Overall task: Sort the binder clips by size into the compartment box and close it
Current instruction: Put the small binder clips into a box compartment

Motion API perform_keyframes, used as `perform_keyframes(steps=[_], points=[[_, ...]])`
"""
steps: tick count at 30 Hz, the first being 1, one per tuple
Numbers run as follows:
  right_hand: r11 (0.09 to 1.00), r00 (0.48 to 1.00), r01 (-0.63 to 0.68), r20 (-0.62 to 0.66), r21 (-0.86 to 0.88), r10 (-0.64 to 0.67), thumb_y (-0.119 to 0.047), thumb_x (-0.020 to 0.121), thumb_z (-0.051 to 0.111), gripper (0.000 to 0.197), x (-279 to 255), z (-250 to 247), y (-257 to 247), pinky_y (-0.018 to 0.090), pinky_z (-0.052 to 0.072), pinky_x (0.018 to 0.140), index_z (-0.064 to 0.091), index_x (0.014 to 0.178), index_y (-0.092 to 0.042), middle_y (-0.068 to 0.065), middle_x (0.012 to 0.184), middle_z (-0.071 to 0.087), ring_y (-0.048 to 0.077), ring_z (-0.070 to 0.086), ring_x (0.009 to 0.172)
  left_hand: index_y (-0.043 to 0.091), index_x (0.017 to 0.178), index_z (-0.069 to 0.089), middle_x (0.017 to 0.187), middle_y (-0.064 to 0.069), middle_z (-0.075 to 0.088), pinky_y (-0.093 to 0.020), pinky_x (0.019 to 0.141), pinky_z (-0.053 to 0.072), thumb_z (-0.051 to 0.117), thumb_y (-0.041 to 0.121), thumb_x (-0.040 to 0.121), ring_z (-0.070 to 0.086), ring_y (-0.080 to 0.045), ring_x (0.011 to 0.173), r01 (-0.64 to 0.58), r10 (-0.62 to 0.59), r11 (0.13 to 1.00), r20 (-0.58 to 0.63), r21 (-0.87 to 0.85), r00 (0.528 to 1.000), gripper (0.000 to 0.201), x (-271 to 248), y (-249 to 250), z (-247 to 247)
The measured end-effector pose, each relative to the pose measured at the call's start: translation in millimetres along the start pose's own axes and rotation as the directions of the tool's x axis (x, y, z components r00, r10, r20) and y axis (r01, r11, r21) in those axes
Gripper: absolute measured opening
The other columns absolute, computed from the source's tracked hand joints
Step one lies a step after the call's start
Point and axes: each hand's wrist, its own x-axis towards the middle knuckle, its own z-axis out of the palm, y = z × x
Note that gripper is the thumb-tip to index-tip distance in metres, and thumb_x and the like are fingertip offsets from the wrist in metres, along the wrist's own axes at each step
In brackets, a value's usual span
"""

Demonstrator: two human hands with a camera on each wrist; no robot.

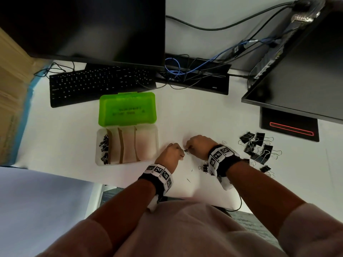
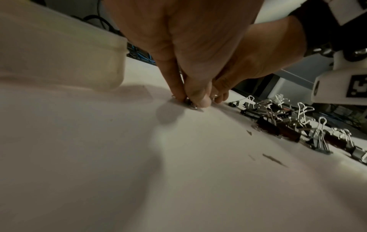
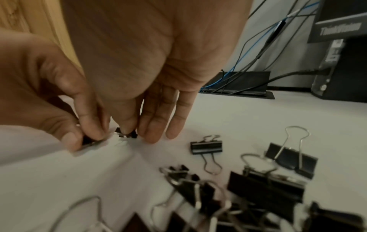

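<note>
1. Both hands reach down to the table (image 1: pixel 204 115), fingertips meeting
2. Left hand (image 1: pixel 171 152) pinches a small binder clip (image 3: pixel 88 140)
3. Right hand (image 1: pixel 197 145) pinches another small clip (image 3: pixel 127 133), right of the open compartment box (image 1: pixel 156 143)

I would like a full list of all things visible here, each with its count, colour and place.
compartment box: one, clear base, green lid open, left of hands
small clips in box: many, black, leftmost compartment
small clips on desk: two, black, one under each hand
loose clips: many, black, larger, right of hands
keyboard: one, black, behind box
monitors: two, black, rear
cables: several, blue and black, rear
desk: one, white
left hand: pinches a small clip
right hand: pinches a small clip
</note>
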Motion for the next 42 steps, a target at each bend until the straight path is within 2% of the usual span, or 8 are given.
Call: perform_keyframes(steps=[5,10,19,23,27,32,39,42], points=[[0.981,0.993,0.001,-0.119,0.194,0.023,-0.017,0.086,0.056,0.019,1.1,-12.5,-2.8,0.035,0.051,0.087,0.071,0.097,-0.016,0.004,0.1,0.072,0.023,0.065,0.095,-0.003,0.094,0.071,0.103,-0.022,0.063,-0.036,0.091,0.047,0.06,-0.01,0.08,0.06,-0.034,0.098,0.057,-0.065,0.992,-0.07,-0.111,0.995,0.019,9.0,8.0,-13.0],[0.949,0.974,0.039,-0.224,0.314,0.034,-0.015,0.086,0.061,0.014,5.1,-35.4,-14.2,0.021,0.047,0.085,0.071,0.095,-0.01,0.005,0.096,0.073,0.017,0.066,0.09,-0.001,0.093,0.072,0.104,-0.018,0.066,-0.015,0.086,0.04,0.066,0.001,0.081,0.062,-0.027,0.097,0.065,-0.104,0.974,-0.177,-0.216,0.979,0.014,13.3,10.8,-35.7],[0.905,0.948,0.168,-0.315,0.391,-0.04,-0.01,0.081,0.062,0.007,33.4,-55.9,-80.6,0.027,0.053,0.079,0.067,0.077,-0.014,0.004,0.084,0.074,0.018,0.068,0.08,0.011,0.078,0.075,0.09,0.003,0.07,0.002,0.08,0.036,0.069,0.01,0.076,0.061,-0.003,0.085,0.102,-0.242,0.947,-0.465,-0.306,0.852,0.007,-35.6,-33.6,-98.2],[0.887,0.945,0.209,-0.317,0.411,-0.076,-0.01,0.08,0.063,0.008,51.8,-47.8,-129.4,0.007,0.043,0.063,0.066,0.087,-0.011,0.001,0.078,0.065,0.013,0.058,0.071,0.006,0.074,0.075,0.085,-0.007,0.073,-0.014,0.08,0.048,0.073,0.001,0.07,0.064,-0.01,0.078,0.15,-0.364,0.911,-0.577,-0.385,0.732,0.006,-75.7,-67.4,-114.4],[0.881,0.933,0.296,-0.308,0.37,-0.185,-0.007,0.079,0.064,0.005,65.3,-34.9,-181.6,0.02,0.042,0.066,0.064,0.083,-0.01,0.002,0.077,0.064,0.015,0.057,0.069,0.004,0.076,0.075,0.085,-0.009,0.073,0.001,0.075,0.039,0.073,-0.002,0.07,0.063,-0.01,0.078,0.2,-0.476,0.864,-0.617,-0.463,0.627,0.008,-110.5,-91.0,-121.1],[0.887,0.922,0.343,-0.291,0.31,-0.255,-0.007,0.08,0.059,0.017,76.2,-21.7,-234.0,0.018,0.041,0.065,0.065,0.095,-0.01,0.002,0.079,0.065,0.014,0.057,0.071,0.005,0.08,0.073,0.086,-0.01,0.072,0.001,0.065,0.039,0.071,-0.002,0.073,0.064,-0.014,0.077,0.279,-0.628,0.767,-0.584,-0.578,0.514,0.011,-135.9,-114.2,-118.7],[0.931,0.949,0.269,-0.232,0.246,-0.212,-0.01,0.086,0.057,0.018,93.9,-13.9,-260.0,0.019,0.043,0.08,0.069,0.1,-0.011,0.01,0.098,0.071,0.024,0.064,0.093,0.008,0.086,0.073,0.096,-0.009,0.071,-0.017,0.077,0.047,0.07,-0.002,0.074,0.066,-0.019,0.088,0.376,-0.66,0.729,-0.441,-0.572,0.608,0.016,-144.9,-126.5,-109.7],[0.943,0.954,0.267,-0.195,0.197,-0.229,-0.015,0.087,0.059,0.016,96.8,-13.4,-261.6,0.022,0.045,0.083,0.069,0.1,-0.013,0.008,0.1,0.072,0.023,0.065,0.095,0.009,0.088,0.072,0.097,-0.006,0.07,-0.011,0.073,0.044,0.068,-0.004,0.075,0.065,-0.015,0.085,0.341,-0.63,0.756,-0.478,-0.559,0.613,0.019,-147.6,-128.9,-109.3]])
